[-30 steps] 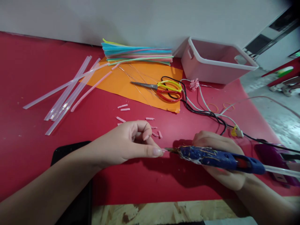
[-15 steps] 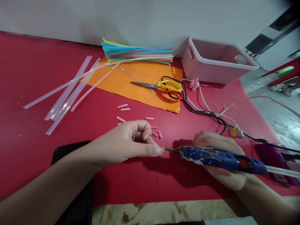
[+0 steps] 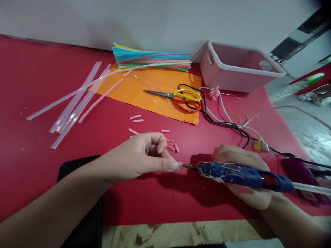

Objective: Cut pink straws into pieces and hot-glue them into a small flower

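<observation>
Between thumb and forefinger, my left hand (image 3: 152,155) pinches a small pink pipe cleaner piece (image 3: 180,164), mostly hidden by the fingertips. My right hand (image 3: 243,179) is wrapped round a blue hot glue gun (image 3: 240,175) with strands of glue stuck to its front. The gun's nozzle points left, its tip at the pink piece. A clear glue stick (image 3: 310,188) runs out of the back of the gun. Just beyond my left hand lie several short cut pink pipe cleaner pieces (image 3: 138,120).
Scissors (image 3: 186,100) lie on orange paper (image 3: 129,91), near a bundle of coloured pipe cleaners (image 3: 152,58). Glue sticks (image 3: 69,103) are at the left, a pink bin (image 3: 227,77) at the back right. Cables (image 3: 224,122) cross the right side. A black phone (image 3: 85,220) lies under my left forearm.
Both hands and the glue gun hold almost the same place. The pink piece at my left fingertips appears slightly shifted against the nozzle tip.
</observation>
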### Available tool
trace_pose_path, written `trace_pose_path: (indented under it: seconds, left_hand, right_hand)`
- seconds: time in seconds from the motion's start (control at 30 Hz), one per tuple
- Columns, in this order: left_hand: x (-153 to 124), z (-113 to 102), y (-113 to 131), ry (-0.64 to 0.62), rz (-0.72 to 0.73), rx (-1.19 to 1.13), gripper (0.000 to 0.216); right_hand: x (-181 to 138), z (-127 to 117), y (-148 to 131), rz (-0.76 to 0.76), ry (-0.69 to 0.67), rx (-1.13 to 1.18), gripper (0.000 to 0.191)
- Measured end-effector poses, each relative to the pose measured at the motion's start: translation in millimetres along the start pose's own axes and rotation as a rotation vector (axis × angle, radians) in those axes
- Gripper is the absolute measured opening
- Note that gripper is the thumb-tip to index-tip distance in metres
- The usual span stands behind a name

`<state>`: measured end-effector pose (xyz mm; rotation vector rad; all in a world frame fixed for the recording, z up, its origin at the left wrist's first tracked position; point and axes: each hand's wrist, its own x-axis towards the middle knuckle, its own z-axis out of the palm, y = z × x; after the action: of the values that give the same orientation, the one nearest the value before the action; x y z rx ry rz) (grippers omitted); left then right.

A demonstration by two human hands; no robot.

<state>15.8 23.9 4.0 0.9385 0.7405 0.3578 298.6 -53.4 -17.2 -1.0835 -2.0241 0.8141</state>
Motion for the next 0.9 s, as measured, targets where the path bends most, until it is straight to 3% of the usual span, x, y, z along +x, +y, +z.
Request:
trace_pose_path:
  seconds: [0.6,0.8,0.9]
  left_hand:
    - [-1.0,0.2,0.0,0.019,-0.032,0.044,0.039]
    - [2.3,-2.2,-2.4,0.175,-0.004,0.239,0.032]
    - [3.1,-6.8,3.5,0.338,0.106,0.403,0.026]
  right_hand:
    - [-0.1,-0.5,-0.1,-0.019,0.024,-0.021,0.022]
    - [1.9,2.9,-5.3,-0.039,-0.008,0.007,0.036]
    - [3.9,2.0,-5.6,-0.048,0.017,-0.002,0.034]
